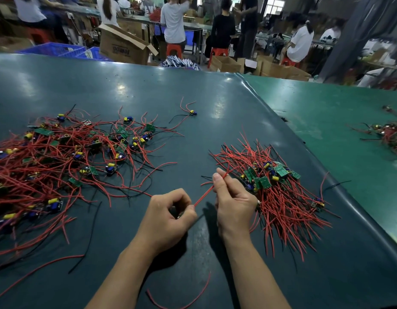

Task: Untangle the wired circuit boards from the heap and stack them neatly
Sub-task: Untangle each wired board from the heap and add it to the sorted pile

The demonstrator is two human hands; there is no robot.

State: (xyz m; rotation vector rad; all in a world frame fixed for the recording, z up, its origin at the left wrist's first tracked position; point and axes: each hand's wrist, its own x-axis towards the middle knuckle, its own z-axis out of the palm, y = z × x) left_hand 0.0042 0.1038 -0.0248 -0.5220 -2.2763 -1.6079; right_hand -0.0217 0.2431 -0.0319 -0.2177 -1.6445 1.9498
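— Red wire (204, 194) runs diagonally, low-left to up-right, taut between hands?
— Yes. Left hand (168, 217) pinches its lower end, right hand (232, 197) pinches higher up.
— Boards?
— Heap (66, 157) left, stack (275, 184) right, touching right hand. Bare mat (215, 112) beyond; mat's edge just right of stack.

Left hand (170, 214), right hand (234, 197): both pinching.
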